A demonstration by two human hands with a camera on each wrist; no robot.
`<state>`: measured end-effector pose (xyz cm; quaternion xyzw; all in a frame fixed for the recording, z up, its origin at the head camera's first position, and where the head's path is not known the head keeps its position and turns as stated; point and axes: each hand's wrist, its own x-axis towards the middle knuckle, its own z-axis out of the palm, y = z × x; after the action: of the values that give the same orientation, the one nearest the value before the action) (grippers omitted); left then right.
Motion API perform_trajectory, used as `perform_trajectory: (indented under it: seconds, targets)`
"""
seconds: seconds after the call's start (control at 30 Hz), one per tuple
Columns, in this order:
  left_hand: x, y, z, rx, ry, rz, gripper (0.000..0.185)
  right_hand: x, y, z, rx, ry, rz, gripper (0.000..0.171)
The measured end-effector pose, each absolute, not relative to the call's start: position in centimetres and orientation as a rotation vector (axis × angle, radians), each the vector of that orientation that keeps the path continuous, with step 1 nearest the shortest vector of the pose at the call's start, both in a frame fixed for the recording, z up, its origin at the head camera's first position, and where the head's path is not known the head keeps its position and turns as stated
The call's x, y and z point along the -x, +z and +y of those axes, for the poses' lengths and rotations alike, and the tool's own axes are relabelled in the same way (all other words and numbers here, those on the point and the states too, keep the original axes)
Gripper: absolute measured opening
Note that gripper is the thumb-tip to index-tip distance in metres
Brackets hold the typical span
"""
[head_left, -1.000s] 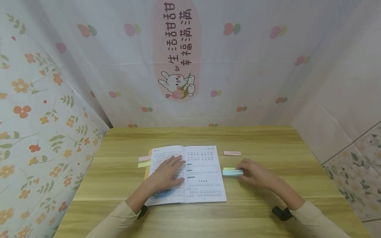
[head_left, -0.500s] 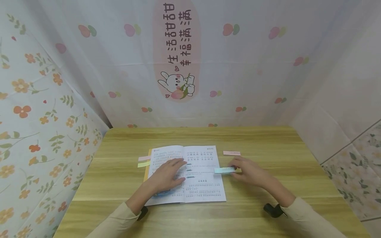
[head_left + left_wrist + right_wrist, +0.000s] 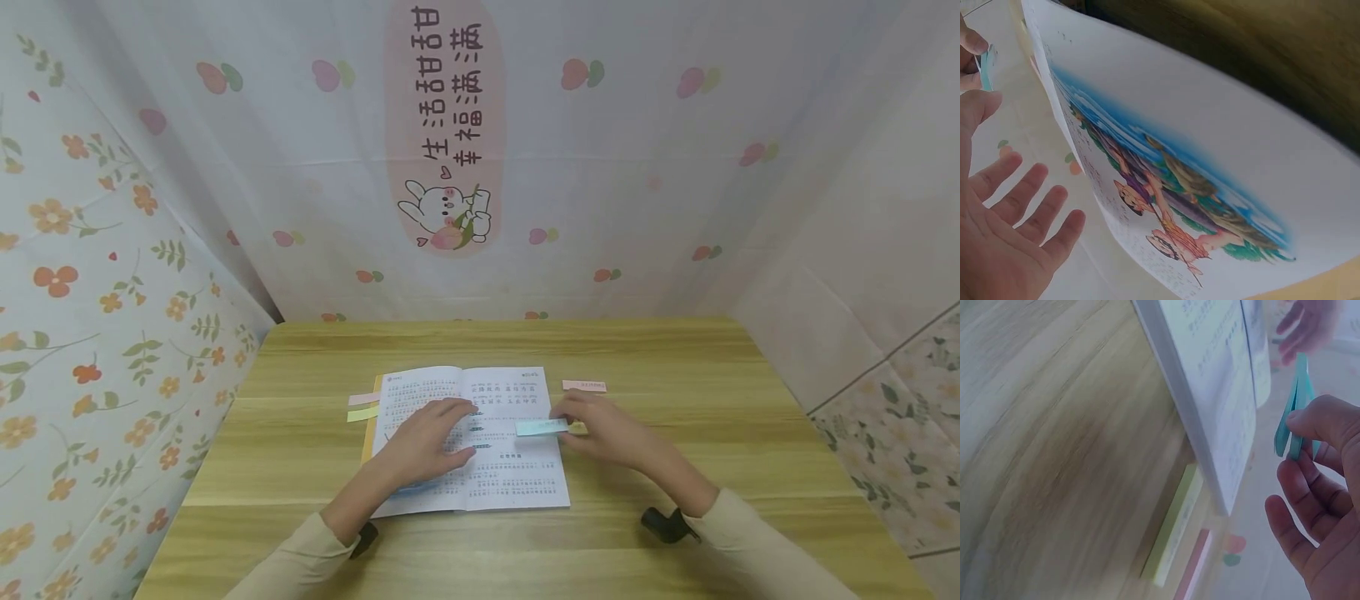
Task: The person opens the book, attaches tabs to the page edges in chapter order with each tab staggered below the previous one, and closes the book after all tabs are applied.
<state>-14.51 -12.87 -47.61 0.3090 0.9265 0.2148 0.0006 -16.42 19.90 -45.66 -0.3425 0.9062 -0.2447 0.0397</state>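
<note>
An open book point(image 3: 517, 475) lies on the table, printed with text and a colourful picture point(image 3: 1172, 181) on the left page. Over that page my left hand point(image 3: 427, 442) is held with its fingers spread and relaxed. My right hand point(image 3: 607, 429) pinches a stack of teal sticky notes point(image 3: 540, 427) between thumb and fingers, above the right page. In the right wrist view, the teal notes point(image 3: 1297, 412) fan apart at one end. A yellow sticky-note stack point(image 3: 1172, 525) and a pink sticky-note stack point(image 3: 1194, 565) lie beside the book; my right hand partly hides the yellow one in the head view.
Pink point(image 3: 363, 400) and yellow sticky tabs point(image 3: 363, 414) stick out from the book's left edge. The wooden table point(image 3: 510, 342) ends at a patterned curtain point(image 3: 622, 208) behind, with a floral cloth point(image 3: 135, 333) along the left.
My right hand has lifted the teal sticky notes off the table and carried them left over the right page. My left hand has shifted slightly, its fingers nearer the book's middle.
</note>
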Motion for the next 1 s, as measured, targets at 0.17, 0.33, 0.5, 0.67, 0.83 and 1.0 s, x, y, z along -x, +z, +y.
perform_trajectory:
  seconds: [0.17,0.33,0.5,0.67,0.83,1.0]
  targets:
    - [14.5,-47.6,-12.5,-0.976,0.699,2.932,0.058,16.6,-45.6,18.9,1.089,-0.750,2.775,0.020]
    - [14.4,-47.4,-12.0,-0.951,0.778,2.927,0.056,16.6,-45.1,17.8,1.112,-0.754,2.764,0.022]
    - [14.3,-47.4,-11.6,-0.904,0.828,2.918,0.056,16.7,-44.9,16.9,1.128,-0.754,2.763,0.021]
    - [14.3,-47.6,-11.2,-0.924,0.873,2.927,0.054,16.8,-45.1,16.2,1.167,-0.755,2.774,0.021]
    - [14.3,-47.7,-10.8,-0.943,0.938,2.931,0.047,16.8,-45.1,15.6,1.159,-0.765,2.773,0.021]
    - [14.1,-47.7,-10.4,-0.924,0.988,2.941,0.037,16.7,-45.2,15.1,1.157,-0.783,2.770,0.020]
